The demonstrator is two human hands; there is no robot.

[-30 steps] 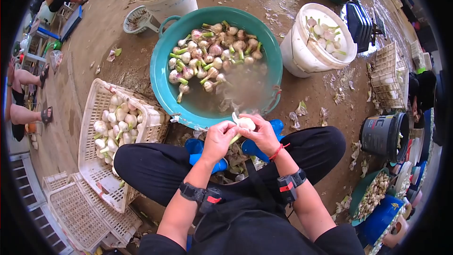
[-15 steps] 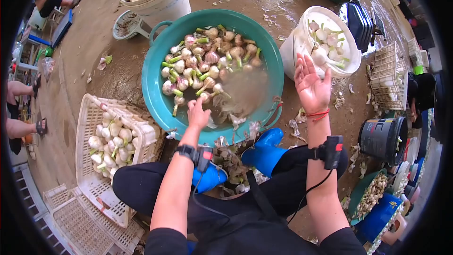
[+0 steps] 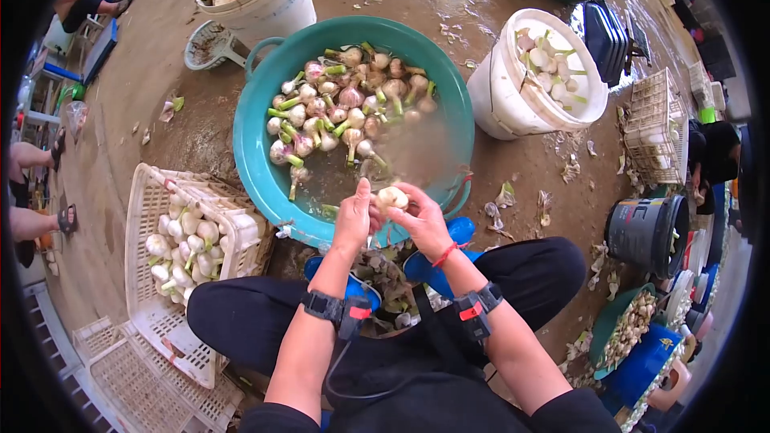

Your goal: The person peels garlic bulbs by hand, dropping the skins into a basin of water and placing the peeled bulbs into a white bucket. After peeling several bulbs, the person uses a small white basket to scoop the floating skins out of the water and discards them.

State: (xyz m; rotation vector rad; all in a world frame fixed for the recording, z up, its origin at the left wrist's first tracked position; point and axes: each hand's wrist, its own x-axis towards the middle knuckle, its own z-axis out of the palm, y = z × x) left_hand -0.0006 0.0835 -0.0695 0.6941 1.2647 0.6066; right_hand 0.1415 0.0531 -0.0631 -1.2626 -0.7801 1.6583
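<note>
A pale garlic bulb [image 3: 391, 198] is held over the near rim of a green tub [image 3: 253, 184]. The fingers of my right hand [image 3: 425, 223] grip it from the right. My left hand [image 3: 353, 220] is closed at its left side, thumb pointing up; its fingertips are partly hidden behind the bulb. In the tub, many garlic bulbs [image 3: 350, 98] with cut green stems sit in cloudy water, mostly toward the left and far side. White trimmed garlic [image 3: 553, 72] lies in a white bucket [image 3: 501, 84] beyond my right hand.
A tipped plastic crate [image 3: 138, 232] of white garlic stands at left. Behind the tub are a white bucket [image 3: 285, 0] of unwashed garlic and a dirty scoop [image 3: 210, 44]. Peelings litter the wet floor. At right stand a dark bucket [image 3: 642, 228] and crates [image 3: 654, 124]. Other people sit at both edges.
My left hand has drawn back from the water toward me. My right hand, open beside the white bucket before, has come in to the left and grips the garlic bulb.
</note>
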